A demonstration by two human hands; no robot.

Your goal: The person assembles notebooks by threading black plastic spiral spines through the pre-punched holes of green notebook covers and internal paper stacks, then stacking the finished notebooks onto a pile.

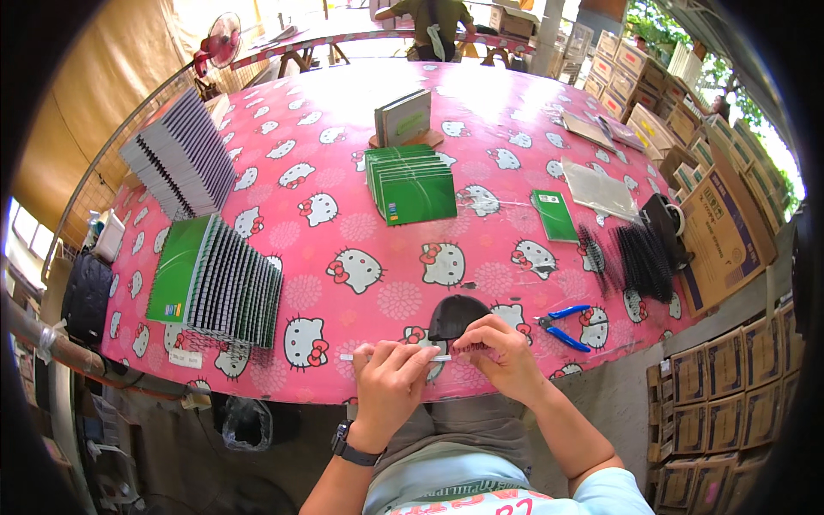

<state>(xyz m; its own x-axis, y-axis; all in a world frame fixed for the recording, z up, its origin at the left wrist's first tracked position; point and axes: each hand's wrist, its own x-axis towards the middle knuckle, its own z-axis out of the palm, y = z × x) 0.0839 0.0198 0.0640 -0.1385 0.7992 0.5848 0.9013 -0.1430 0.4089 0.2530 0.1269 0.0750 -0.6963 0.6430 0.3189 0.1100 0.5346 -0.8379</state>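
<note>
Both my hands meet at the near table edge. My left hand [393, 378], with a dark watch on its wrist, pinches a thin white strip [354, 357] that sticks out to the left. My right hand [499, 350] grips the same strip's right end, where a fine wire comb shows between the fingers. A dark curved piece [455, 314] lies flat just beyond my fingers. Blue-handled pliers [565, 326] rest to the right of my right hand.
The table has a pink cartoon-cat cloth [360, 223]. A fanned stack of spiral notebooks [230, 287] lies left, another [182, 159] far left. Green notebooks [414, 182] sit mid-table, one [554, 215] to the right, black wire combs [639, 257] beside cardboard boxes [725, 227]. A person [433, 21] stands at the far end.
</note>
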